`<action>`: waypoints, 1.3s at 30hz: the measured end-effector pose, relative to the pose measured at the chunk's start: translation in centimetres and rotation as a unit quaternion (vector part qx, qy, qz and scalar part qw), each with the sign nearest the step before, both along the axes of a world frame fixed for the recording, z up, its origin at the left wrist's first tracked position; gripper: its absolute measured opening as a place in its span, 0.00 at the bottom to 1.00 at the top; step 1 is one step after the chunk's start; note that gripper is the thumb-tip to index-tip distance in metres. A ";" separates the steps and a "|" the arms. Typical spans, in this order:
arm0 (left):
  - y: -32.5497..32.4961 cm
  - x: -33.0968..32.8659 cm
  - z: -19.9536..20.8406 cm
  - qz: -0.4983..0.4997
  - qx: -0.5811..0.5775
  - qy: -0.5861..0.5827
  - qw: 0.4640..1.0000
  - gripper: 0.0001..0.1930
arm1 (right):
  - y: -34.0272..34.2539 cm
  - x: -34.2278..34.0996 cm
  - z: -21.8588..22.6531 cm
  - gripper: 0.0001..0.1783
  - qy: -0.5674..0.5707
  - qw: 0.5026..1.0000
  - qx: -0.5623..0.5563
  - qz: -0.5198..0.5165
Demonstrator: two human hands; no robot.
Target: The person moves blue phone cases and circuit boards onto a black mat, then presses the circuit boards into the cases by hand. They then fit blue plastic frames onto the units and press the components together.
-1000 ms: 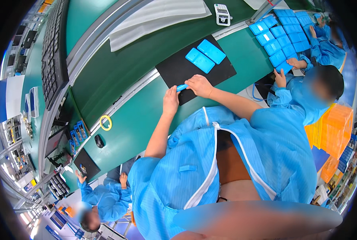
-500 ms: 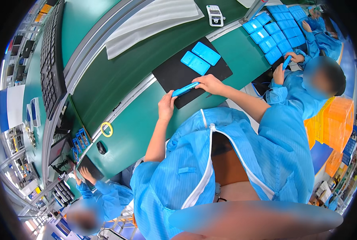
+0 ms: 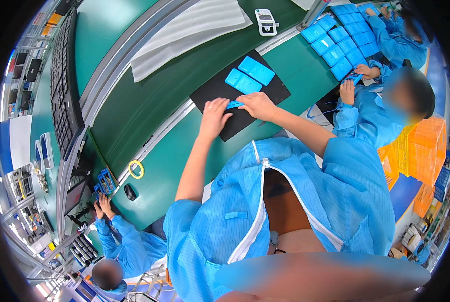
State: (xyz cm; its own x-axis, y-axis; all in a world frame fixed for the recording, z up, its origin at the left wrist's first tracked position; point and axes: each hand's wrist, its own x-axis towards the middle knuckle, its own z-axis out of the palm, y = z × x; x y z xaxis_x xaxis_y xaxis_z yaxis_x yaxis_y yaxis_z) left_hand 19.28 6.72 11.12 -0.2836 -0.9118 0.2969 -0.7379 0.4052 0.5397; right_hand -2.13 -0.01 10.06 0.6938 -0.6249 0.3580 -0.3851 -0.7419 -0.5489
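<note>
Above the near part of a black mat (image 3: 280, 91), I hold a flat blue plastic case (image 3: 233, 104) almost edge-on between both hands. My left hand (image 3: 213, 118) is closed on its left end, fingers lying along the far side and thumb on the near side. My right hand (image 3: 258, 106) grips the right end, its fingers bent over the top. Much of the case is hidden by my fingers. Just beyond, two similar blue cases, a nearer one (image 3: 242, 81) and a farther one (image 3: 256, 70), lie side by side on the mat.
Rows of blue cases (image 3: 335, 48) cover the bench at the far right, beside co-workers in blue coats. White foam sheets (image 3: 184, 38) and a small white device (image 3: 266, 22) lie beyond the rail. A yellow ring (image 3: 136, 169) and a black mouse (image 3: 129, 192) are at left.
My left hand has shifted up and right over the case, closer to my right hand, so less of the case shows. The case has moved slightly farther from me.
</note>
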 end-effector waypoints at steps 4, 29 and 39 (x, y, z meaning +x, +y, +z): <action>0.3 -1.1 0.2 0.052 0.071 0.122 0.989 0.16 | -0.2 0.7 1.9 0.16 0.030 0.999 0.020 0.033; 8.2 -1.6 8.2 0.149 0.102 0.367 0.913 0.13 | 3.4 -0.4 14.9 0.17 -0.132 0.944 0.289 0.084; 8.3 -1.6 9.6 0.126 0.078 0.381 0.913 0.12 | 5.1 0.1 15.0 0.17 -0.195 0.952 0.223 0.078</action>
State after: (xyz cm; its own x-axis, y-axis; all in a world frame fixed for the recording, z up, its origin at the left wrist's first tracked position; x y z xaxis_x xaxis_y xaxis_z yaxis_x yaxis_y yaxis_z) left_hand 17.66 15.04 20.67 0.1754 -0.9676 0.1816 -0.1830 0.1492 0.9717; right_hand -2.07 5.12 25.03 0.6592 -0.6754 0.3307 0.0076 -0.4338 -0.9010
